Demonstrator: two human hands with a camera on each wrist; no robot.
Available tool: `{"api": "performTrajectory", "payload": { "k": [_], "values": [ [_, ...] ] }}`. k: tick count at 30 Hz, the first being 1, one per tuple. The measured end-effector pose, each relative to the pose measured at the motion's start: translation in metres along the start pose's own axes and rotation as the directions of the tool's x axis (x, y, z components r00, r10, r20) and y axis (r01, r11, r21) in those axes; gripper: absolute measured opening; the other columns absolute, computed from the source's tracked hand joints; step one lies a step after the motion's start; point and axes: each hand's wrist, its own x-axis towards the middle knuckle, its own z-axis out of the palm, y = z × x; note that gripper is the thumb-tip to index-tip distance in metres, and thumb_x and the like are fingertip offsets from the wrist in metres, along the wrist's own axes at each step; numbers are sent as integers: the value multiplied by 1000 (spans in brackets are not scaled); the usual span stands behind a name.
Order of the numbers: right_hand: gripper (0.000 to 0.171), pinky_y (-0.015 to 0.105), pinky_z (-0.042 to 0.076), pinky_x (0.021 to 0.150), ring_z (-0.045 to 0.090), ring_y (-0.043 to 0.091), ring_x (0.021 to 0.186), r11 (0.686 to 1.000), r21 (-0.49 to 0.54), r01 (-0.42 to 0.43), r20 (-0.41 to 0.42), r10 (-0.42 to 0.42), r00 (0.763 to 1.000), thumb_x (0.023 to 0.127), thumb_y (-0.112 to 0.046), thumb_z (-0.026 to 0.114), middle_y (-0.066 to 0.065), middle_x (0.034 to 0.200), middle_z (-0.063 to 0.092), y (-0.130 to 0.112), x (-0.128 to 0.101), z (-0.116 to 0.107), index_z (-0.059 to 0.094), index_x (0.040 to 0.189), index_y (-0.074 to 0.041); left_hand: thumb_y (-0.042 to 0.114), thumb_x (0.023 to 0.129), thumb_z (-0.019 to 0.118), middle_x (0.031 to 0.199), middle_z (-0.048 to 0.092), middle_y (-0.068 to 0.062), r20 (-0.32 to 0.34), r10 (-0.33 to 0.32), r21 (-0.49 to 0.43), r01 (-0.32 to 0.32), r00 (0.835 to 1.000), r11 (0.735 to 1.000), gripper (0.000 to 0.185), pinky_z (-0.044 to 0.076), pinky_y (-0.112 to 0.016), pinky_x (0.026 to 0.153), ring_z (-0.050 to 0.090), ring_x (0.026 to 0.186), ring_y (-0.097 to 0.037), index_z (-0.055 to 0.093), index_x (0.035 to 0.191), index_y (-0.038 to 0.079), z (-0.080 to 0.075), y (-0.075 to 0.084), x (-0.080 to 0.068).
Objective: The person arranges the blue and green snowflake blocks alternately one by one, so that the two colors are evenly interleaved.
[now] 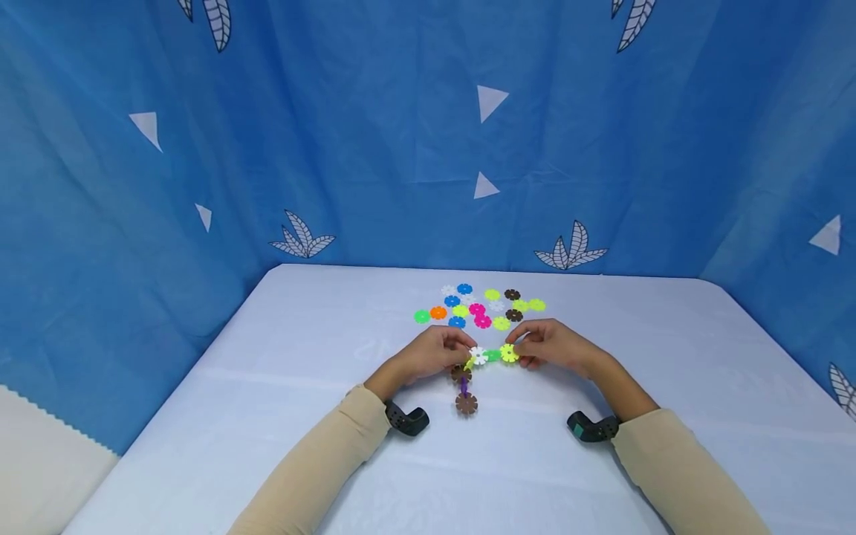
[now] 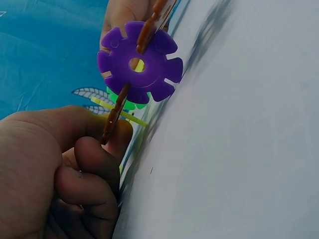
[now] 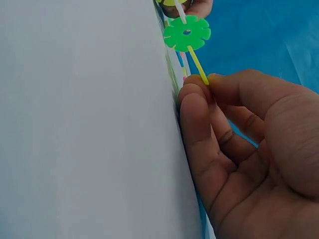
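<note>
Two hands meet over the middle of the worktop (image 1: 267,386), and between them I see a small chain of slotted plastic discs joined edge to edge. My left hand (image 1: 428,355) has its grip curled round the near-left end of the chain, the fingers pinching a brown disc (image 2: 113,119) edge-on in the left wrist view, with a purple disc (image 2: 138,63) slotted onto it just beyond the fingertips. My right hand (image 1: 551,345) has its grip closed on a yellow-green disc (image 1: 509,353), thumb and forefinger pinching its rim; in the right wrist view that disc shows only as a thin edge running from the fingertips to a green disc (image 3: 187,33) just past them. Between the two grips sit the white disc (image 1: 478,355) and the green one, lined up in a row. Below the left grip, toward me, the chain turns down through the purple piece to a second brown disc (image 1: 466,403) lying flat on the worktop. Beyond both grips, away from me, a loose scatter of discs (image 1: 478,306) in blue, pink, orange, green, yellow, brown and white lies on the worktop, apart from the hands. Blue patterned cloth (image 1: 401,134) hangs behind.
</note>
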Motion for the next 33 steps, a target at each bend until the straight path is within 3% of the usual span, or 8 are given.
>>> {"api": "performTrajectory", "payload": {
  "k": [20, 30, 33],
  "values": [
    [31, 32, 55, 70, 64, 18, 69, 994, 103, -31, -45, 36, 998, 83, -22, 66, 11, 82, 68, 0, 0, 3, 57, 105, -3, 20, 85, 62, 85, 64, -1, -7, 38, 2, -38, 999, 999, 17, 49, -27, 71, 56, 72, -14, 66, 102, 17, -1, -2, -1],
    [36, 32, 55, 71, 65, 18, 70, 992, 120, -32, -24, 35, 999, 82, -23, 68, 12, 85, 68, 1, 0, 5, 55, 106, -1, 13, 87, 60, 86, 63, -5, -21, 17, 13, -16, 1000, 1000, 21, 48, -26, 71, 54, 73, -15, 64, 107, 8, 0, 19, -15],
    [36, 32, 55, 71, 65, 18, 70, 992, 117, -45, -22, 48, 999, 81, -23, 69, 13, 85, 68, -2, 0, 8, 55, 107, -2, 16, 87, 61, 87, 63, -4, -24, 7, 19, -6, 1000, 1000, 20, 49, -26, 72, 55, 74, -15, 65, 105, 12, 0, 15, -14]
  ]
}}
